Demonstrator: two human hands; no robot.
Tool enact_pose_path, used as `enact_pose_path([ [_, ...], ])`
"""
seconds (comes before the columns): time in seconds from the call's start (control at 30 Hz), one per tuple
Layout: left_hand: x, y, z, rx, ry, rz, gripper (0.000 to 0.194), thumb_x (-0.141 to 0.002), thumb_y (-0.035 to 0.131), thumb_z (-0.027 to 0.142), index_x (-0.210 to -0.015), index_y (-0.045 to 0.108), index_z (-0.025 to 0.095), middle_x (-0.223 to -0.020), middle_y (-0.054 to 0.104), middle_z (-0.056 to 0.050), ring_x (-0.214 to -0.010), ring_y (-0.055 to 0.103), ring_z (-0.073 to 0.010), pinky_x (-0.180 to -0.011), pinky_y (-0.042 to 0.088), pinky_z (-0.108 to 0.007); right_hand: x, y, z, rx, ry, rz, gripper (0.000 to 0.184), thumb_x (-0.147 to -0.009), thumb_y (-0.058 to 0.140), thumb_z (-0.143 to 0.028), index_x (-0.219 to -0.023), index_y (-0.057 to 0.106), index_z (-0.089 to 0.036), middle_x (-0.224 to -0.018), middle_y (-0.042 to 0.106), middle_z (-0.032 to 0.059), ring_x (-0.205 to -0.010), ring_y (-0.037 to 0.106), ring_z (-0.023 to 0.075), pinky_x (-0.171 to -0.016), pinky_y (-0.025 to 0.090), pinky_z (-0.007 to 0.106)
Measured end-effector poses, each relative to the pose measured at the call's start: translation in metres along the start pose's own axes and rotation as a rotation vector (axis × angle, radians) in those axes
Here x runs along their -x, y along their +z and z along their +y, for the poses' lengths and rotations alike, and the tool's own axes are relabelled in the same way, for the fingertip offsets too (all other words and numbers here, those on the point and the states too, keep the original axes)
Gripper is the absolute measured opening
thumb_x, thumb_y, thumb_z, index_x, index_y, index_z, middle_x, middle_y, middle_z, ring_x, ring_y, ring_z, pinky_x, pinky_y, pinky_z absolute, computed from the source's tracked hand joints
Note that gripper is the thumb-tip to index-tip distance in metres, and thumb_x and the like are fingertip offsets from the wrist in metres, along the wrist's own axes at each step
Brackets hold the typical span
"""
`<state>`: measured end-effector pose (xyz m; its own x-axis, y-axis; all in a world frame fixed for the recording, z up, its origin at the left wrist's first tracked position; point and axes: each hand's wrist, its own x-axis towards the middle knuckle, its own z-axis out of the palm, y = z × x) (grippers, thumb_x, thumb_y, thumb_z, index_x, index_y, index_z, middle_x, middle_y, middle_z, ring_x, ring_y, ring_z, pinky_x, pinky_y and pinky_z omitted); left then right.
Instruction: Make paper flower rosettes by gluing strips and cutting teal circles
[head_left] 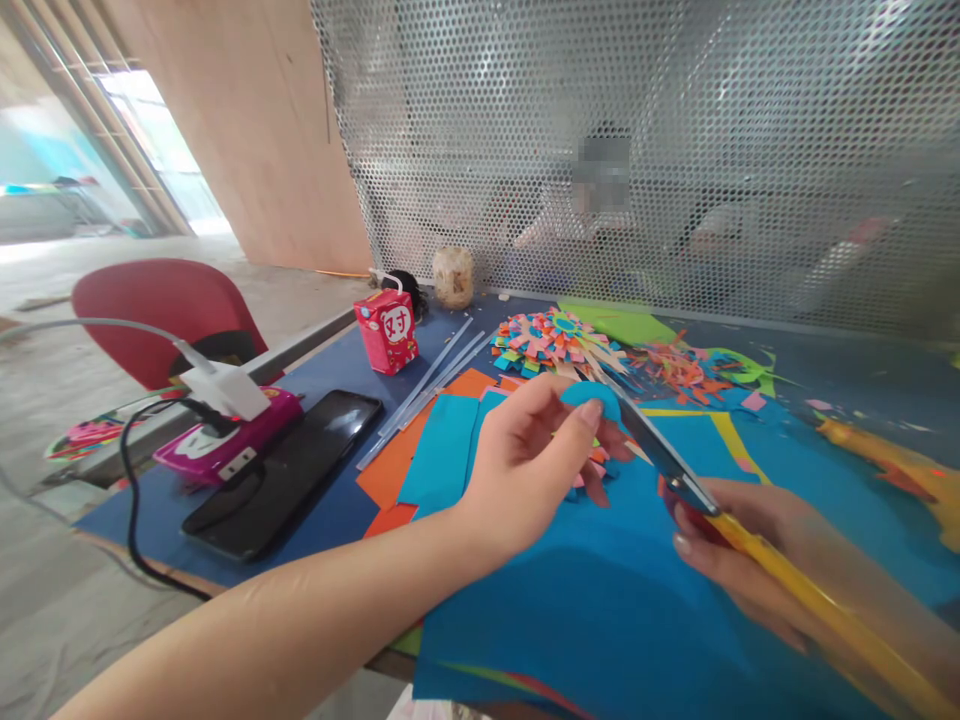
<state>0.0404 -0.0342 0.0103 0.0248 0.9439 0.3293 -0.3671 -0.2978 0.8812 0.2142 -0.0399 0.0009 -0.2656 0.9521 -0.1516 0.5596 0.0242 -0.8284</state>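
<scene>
Between the thumb and fingers of my left hand [536,450] is a small rounded piece of blue paper [592,400]. My right hand [750,560] grips a pair of scissors [667,460] with yellow handles, and their metal blades point up and left beside the blue piece. Whether the blades touch the paper I cannot tell. Under both hands lies a large blue paper sheet [600,610]. Behind the left hand sits a pile of colourful fringed paper flowers [544,340]. Orange sheets [394,480] and blue rectangles [441,450] are left of my wrist.
Left of the papers lie clear plastic sticks [427,395], a black phone [285,475] and a purple power strip [225,435] with a white charger. A red drink carton [386,330] and jar [453,277] stand farther back. Paper scraps [690,370] lie before the perforated metal panel [675,150].
</scene>
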Motion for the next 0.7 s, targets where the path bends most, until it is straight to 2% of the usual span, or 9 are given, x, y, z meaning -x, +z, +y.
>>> enact_pose_path([
  [0.17,0.000,-0.002,-0.001,-0.021,0.028,-0.006,0.014,-0.080,0.052,0.028,-0.073,0.048,0.016,-0.057,0.059,0.001,-0.041,0.050,-0.0080,-0.037,0.046,-0.022,0.001,0.001,-0.001,-0.003,0.014,0.002,0.031,-0.061,0.054,-0.051,-0.062,0.043,-0.022,-0.042,0.033,-0.0098,-0.027,0.023,0.0035,-0.027,0.018,0.019],
  [0.3,-0.001,-0.001,0.000,-0.024,0.033,-0.013,0.011,-0.081,0.050,0.027,-0.078,0.050,0.016,-0.060,0.060,0.001,-0.040,0.050,-0.0076,-0.037,0.046,-0.022,-0.001,-0.001,0.002,-0.002,0.036,-0.023,0.031,-0.062,0.054,-0.051,-0.063,0.044,-0.022,-0.043,0.033,-0.0099,-0.027,0.022,0.0035,-0.028,0.017,0.018],
  [0.47,0.000,0.001,0.000,-0.022,0.026,-0.018,0.008,-0.079,0.052,0.024,-0.078,0.049,0.017,-0.059,0.060,0.000,-0.047,0.055,-0.0110,-0.037,0.047,-0.022,-0.010,-0.006,0.012,-0.056,-0.059,-0.133,0.033,-0.060,0.061,-0.048,-0.059,0.044,-0.020,-0.050,0.033,-0.0072,-0.041,0.032,0.0065,-0.037,0.027,0.018],
  [0.6,0.000,0.000,-0.001,-0.037,0.039,-0.038,0.009,-0.079,0.051,0.024,-0.074,0.049,0.017,-0.059,0.059,0.000,-0.050,0.056,-0.0114,-0.037,0.047,-0.022,-0.006,-0.004,0.007,-0.057,-0.058,-0.036,0.033,-0.057,0.062,-0.046,-0.056,0.043,-0.020,-0.051,0.035,-0.0060,-0.044,0.032,0.0073,-0.039,0.028,0.018],
  [0.7,-0.001,0.000,-0.002,-0.042,0.040,-0.028,0.010,-0.079,0.051,0.024,-0.073,0.048,0.017,-0.060,0.058,0.000,-0.049,0.054,-0.0109,-0.037,0.047,-0.022,0.001,0.000,0.000,-0.070,0.036,0.020,0.032,-0.057,0.058,-0.049,-0.058,0.041,-0.022,-0.050,0.034,-0.0069,-0.039,0.026,0.0065,-0.033,0.021,0.019],
])
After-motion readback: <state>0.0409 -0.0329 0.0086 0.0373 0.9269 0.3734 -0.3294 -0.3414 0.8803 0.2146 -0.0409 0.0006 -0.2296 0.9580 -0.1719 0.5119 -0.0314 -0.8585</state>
